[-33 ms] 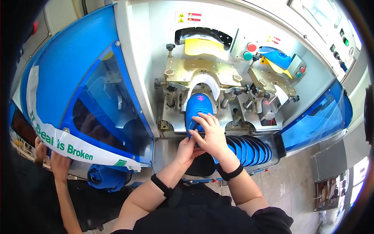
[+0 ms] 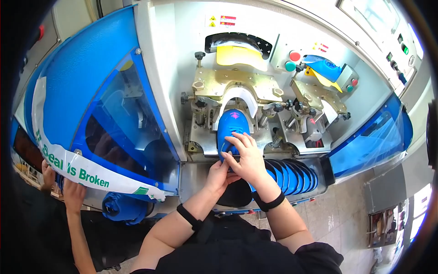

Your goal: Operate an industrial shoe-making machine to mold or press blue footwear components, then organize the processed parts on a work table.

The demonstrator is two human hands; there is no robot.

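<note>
A blue shoe upper (image 2: 234, 119), a pink mark on its toe, points away from me. Its toe lies under a curved white pad (image 2: 246, 99) on the brass-coloured clamp head (image 2: 237, 82) of the machine. My left hand (image 2: 217, 177) pinches the near end of the upper from the left, thumb and fingers closed. From the right, my right hand (image 2: 246, 154) grips the same upper, fingers curled over its top and thumb on the near end. The hands almost touch. Their lower fingers and the underside of the upper are hidden.
Several blue-and-black shoe pieces (image 2: 292, 176) stand in a row in the tray at right. A second clamp station (image 2: 317, 98) bears a blue piece (image 2: 324, 68) above it. Red and green buttons (image 2: 293, 60) sit between stations. Another person's hand (image 2: 74, 194) works at far left, near a blue bundle (image 2: 121, 208).
The other person's hand at far left has shifted slightly to the right. My hands and the shoe upper look unmoved.
</note>
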